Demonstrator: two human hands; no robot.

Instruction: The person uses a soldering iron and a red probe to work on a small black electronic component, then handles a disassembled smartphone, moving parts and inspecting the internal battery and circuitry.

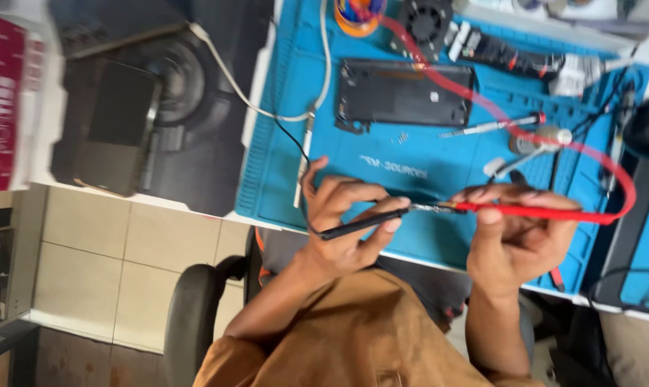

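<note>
My left hand grips a thin black probe between thumb and fingers, its tip pointing right. My right hand holds a red probe whose metal tip meets the black probe's tip between the hands. A red lead loops from the red probe up across the blue work mat toward the top. A black lead runs from the black probe up the mat. A black phone-like device lies face down on the mat beyond the hands.
On the mat lie a screwdriver, a small fan, a roll of wire, a white cable and small tools at the right. A black pad with a dark device sits left. A chair armrest shows below.
</note>
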